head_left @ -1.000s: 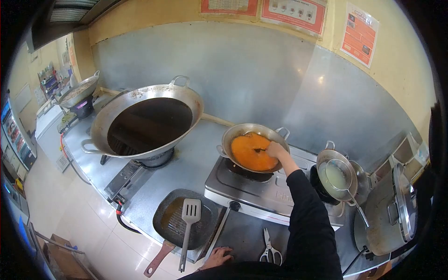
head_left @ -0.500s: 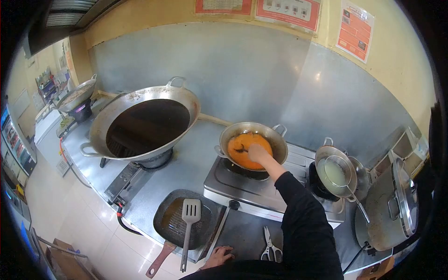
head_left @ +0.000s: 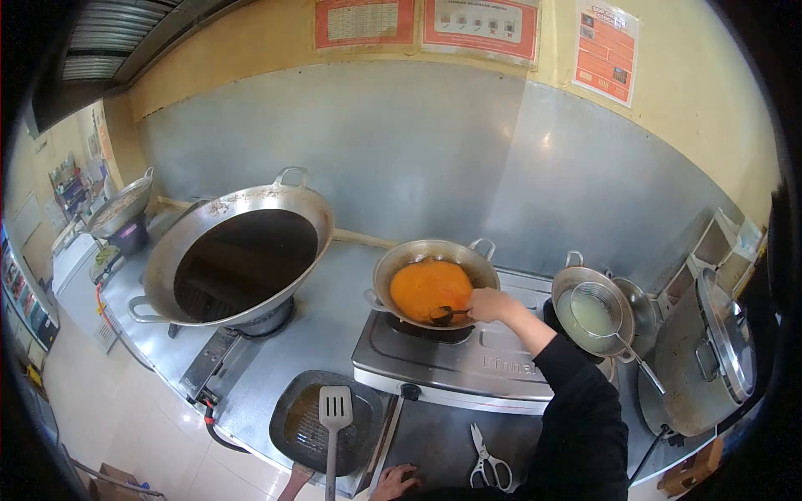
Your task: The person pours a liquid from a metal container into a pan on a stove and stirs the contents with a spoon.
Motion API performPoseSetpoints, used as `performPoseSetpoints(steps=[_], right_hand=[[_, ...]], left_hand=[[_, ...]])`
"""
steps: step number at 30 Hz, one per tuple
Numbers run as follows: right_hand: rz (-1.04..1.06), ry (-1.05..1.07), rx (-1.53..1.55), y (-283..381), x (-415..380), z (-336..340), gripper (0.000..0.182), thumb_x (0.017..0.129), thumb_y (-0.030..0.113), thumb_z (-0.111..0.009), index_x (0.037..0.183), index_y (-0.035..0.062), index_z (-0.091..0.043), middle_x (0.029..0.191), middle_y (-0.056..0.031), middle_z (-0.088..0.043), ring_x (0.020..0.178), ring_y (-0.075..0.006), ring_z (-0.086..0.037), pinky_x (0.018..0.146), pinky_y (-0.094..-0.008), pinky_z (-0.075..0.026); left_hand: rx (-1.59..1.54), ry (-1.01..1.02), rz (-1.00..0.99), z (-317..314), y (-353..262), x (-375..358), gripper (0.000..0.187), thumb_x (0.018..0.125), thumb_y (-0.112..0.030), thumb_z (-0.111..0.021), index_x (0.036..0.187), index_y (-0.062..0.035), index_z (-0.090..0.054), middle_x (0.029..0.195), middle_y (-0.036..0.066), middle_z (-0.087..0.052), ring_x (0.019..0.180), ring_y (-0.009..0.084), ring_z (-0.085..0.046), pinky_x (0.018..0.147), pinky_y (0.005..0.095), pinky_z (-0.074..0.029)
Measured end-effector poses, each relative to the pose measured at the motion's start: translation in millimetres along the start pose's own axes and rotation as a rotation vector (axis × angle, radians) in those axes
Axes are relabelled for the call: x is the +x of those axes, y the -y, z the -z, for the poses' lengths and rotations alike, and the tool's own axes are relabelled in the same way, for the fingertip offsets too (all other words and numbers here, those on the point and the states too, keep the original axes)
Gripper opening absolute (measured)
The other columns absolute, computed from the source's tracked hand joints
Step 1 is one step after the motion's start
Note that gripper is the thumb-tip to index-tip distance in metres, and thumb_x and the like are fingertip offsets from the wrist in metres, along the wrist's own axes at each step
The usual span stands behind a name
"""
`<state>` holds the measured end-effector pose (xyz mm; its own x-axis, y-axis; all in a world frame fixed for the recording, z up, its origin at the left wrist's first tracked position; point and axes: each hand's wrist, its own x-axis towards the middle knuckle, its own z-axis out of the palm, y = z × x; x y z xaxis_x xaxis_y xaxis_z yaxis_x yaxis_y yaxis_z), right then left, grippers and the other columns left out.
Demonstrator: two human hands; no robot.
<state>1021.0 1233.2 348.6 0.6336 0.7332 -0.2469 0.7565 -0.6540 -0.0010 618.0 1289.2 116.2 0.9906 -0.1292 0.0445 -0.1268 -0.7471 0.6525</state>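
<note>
My right hand [head_left: 493, 306] is closed around the handle of a dark spoon [head_left: 443, 316]. The spoon's bowl dips into thick orange sauce [head_left: 426, 285] near the front of a two-handled metal wok [head_left: 386, 271], which sits on a gas stove [head_left: 451, 367]. Low in the view, my left hand [head_left: 395, 483] rests on the counter with its fingers out and nothing in them. Close by it are a square grill pan [head_left: 292, 451] with a slotted spatula [head_left: 336, 409] lying across it, and white-handled scissors [head_left: 490, 468].
A huge wok [head_left: 154, 275] of dark liquid stands at left on its own burner. To the right are a smaller wok [head_left: 561, 288] with a strainer [head_left: 597, 292] over pale liquid, and a large lidded pot [head_left: 677, 380]. A metal wall panel [head_left: 401, 159] rises behind.
My right hand has carried the spoon from the middle of the sauce to the near right side of the wok. The view has shifted slightly; my left hand stays on the counter.
</note>
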Motion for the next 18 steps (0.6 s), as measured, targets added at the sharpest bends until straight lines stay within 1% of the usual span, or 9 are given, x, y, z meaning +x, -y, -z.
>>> performPoseSetpoints(steps=[1, 4, 7, 10, 11, 14, 17, 18], right_hand=[[0.016, 0.004, -0.003, 3.0, -16.4, 21.6, 0.023, 0.070, 0.020, -0.052, 0.090, 0.0126, -0.061, 0.082, -0.0145, -0.058, 0.077, -0.0312, -0.056, 0.068, -0.0385, -0.044], [0.039, -0.021, 0.016, -3.5, -34.8, 46.5, 0.024, 0.070, 0.022, -0.054, 0.093, 0.0165, -0.060, 0.083, -0.0119, -0.059, 0.079, -0.0295, -0.056, 0.068, -0.0372, -0.044], [0.039, -0.015, -0.012, -7.9, -37.3, 50.3, 0.026, 0.069, 0.024, -0.056, 0.094, 0.0189, -0.060, 0.083, -0.0097, -0.060, 0.081, -0.0276, -0.056, 0.068, -0.0368, -0.045], [-0.030, -0.035, -0.058, 2.8, -30.0, 43.1, 0.024, 0.069, 0.024, -0.056, 0.093, 0.0204, -0.061, 0.081, -0.0088, -0.060, 0.080, -0.0268, -0.057, 0.068, -0.0371, -0.045], [-0.064, -0.051, -0.071, 8.7, -26.9, 40.7, 0.023, 0.069, 0.023, -0.055, 0.092, 0.0208, -0.061, 0.081, -0.0087, -0.060, 0.079, -0.0268, -0.057, 0.067, -0.0372, -0.045], [-0.131, -0.107, -0.099, 14.9, -1.1, 24.6, 0.018, 0.069, 0.015, -0.050, 0.080, 0.0075, -0.062, 0.082, -0.0147, -0.060, 0.077, -0.0265, -0.059, 0.065, -0.0361, -0.047], [-0.126, -0.225, -0.046, 21.1, 20.3, 16.3, 0.018, 0.071, 0.014, -0.047, 0.075, 0.0023, -0.061, 0.080, -0.0175, -0.059, 0.075, -0.0272, -0.059, 0.064, -0.0363, -0.047], [-0.144, -0.240, -0.029, 21.0, 29.7, 13.8, 0.018, 0.071, 0.014, -0.047, 0.076, 0.0028, -0.061, 0.081, -0.0173, -0.059, 0.076, -0.0272, -0.059, 0.065, -0.0362, -0.047]], left_hand=[[-0.004, 0.004, 0.004, 3.3, -4.6, -1.4, 0.017, 0.076, -0.020, -0.045, 0.091, -0.0172, -0.055, 0.115, 0.010, -0.039, 0.113, 0.0236, -0.033, 0.094, 0.0398, -0.019], [-0.414, -0.066, 0.561, 28.6, -42.7, 9.4, 0.032, 0.077, -0.019, -0.050, 0.107, -0.0081, -0.045, 0.106, 0.017, -0.045, 0.100, 0.0315, -0.042, 0.087, 0.0403, -0.031], [-0.320, 0.014, 0.508, -1.6, -10.4, 7.1, 0.033, 0.079, -0.023, -0.048, 0.108, -0.0086, -0.046, 0.113, 0.016, -0.041, 0.104, 0.0310, -0.037, 0.091, 0.0386, -0.028], [0.008, 0.053, 0.010, -5.2, 7.3, -0.8, 0.017, 0.076, -0.019, -0.046, 0.090, -0.0182, -0.055, 0.115, 0.010, -0.040, 0.112, 0.0235, -0.034, 0.094, 0.0390, -0.019], [0.002, 0.045, 0.007, -6.6, 8.8, -1.7, 0.017, 0.076, -0.019, -0.046, 0.090, -0.0185, -0.055, 0.115, 0.009, -0.040, 0.112, 0.0235, -0.034, 0.094, 0.0388, -0.020], [-0.026, 0.017, 0.003, -2.4, 4.2, -0.4, 0.017, 0.076, -0.018, -0.046, 0.091, -0.0191, -0.055, 0.114, 0.009, -0.041, 0.112, 0.0234, -0.034, 0.094, 0.0385, -0.020], [-0.042, -0.004, -0.005, 0.2, 1.4, 0.0, 0.018, 0.075, -0.018, -0.047, 0.091, -0.0192, -0.055, 0.113, 0.008, -0.041, 0.111, 0.0234, -0.035, 0.094, 0.0383, -0.021], [-0.029, 0.002, -0.020, -2.8, 6.6, 1.0, 0.018, 0.074, -0.017, -0.047, 0.091, -0.0191, -0.055, 0.113, 0.008, -0.042, 0.111, 0.0233, -0.035, 0.093, 0.0383, -0.021]])
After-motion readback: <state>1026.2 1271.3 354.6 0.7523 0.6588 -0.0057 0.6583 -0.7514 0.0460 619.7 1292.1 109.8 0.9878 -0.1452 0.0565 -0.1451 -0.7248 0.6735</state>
